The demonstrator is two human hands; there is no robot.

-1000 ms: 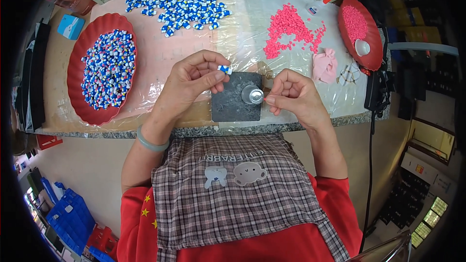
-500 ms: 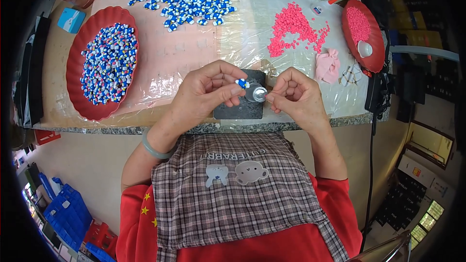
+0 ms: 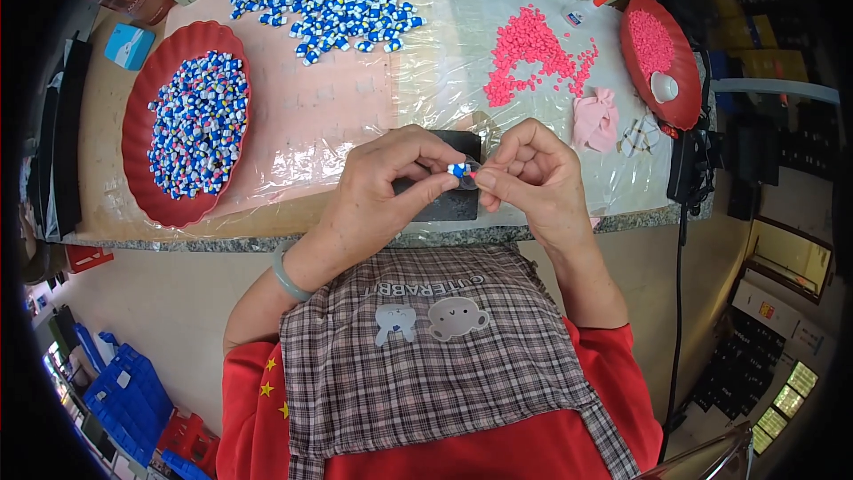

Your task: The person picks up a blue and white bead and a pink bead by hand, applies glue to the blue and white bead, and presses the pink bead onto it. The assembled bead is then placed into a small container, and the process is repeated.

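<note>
Between the thumb and fingertips of my left hand (image 3: pixel 378 173) is a small blue-and-white figurine (image 3: pixel 457 170) with a touch of yellow. My right hand (image 3: pixel 540 180) pinches a tiny pink piece (image 3: pixel 473 175) against or right beside the figurine's right side; whether they touch is too small to tell. Both hands are over a dark square block (image 3: pixel 455 208) near the table's front edge. A clear round vessel on that block is mostly hidden behind my fingers.
Many similar blue-and-white figurines (image 3: pixel 333 0) lie heaped at the back; more fill a red scalloped tray (image 3: pixel 135 147) at left. Loose pink pieces (image 3: pixel 524 44) lie right of centre. A red bowl (image 3: pixel 686 93) holds pink pieces and a white cup (image 3: pixel 663 86). Nearby is a pink cloth (image 3: pixel 595 119).
My left hand has brought the figurine right and slightly down. My right hand has moved from the clear vessel's rim toward it, so the fingertips of both hands now almost meet.
</note>
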